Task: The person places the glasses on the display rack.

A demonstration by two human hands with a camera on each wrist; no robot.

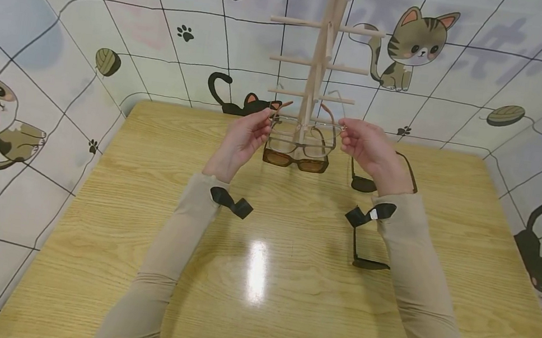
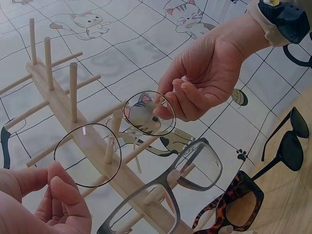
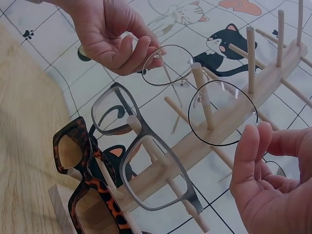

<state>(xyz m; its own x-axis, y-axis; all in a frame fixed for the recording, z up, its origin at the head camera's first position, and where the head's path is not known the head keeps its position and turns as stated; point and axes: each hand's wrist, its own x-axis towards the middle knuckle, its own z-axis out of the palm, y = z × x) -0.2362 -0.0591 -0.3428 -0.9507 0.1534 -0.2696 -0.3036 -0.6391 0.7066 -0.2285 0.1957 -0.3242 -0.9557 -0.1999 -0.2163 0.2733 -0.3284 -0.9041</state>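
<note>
Wooden rack, two mounted glasses, left fingers, right fingers pinching one thin-rimmed pair

Passable from the desk's near edge between the sleeves, but blocked near the far edge by wooden rack and tortoiseshell sunglasses, and toward the right edge by dark sunglasses.

Head view: from above, facing forward and down, farthest off; takes in table, both hands and wooden stand. Left wrist view: close, beside left hand, tilted, facing across stand toward right hand. Right wrist view: similarly close, tilted opposite way, facing across toward left hand. Wrist views share stand, hands, round glasses, grey glasses, tortoiseshell sunglasses; head view shows these smaller.
</note>
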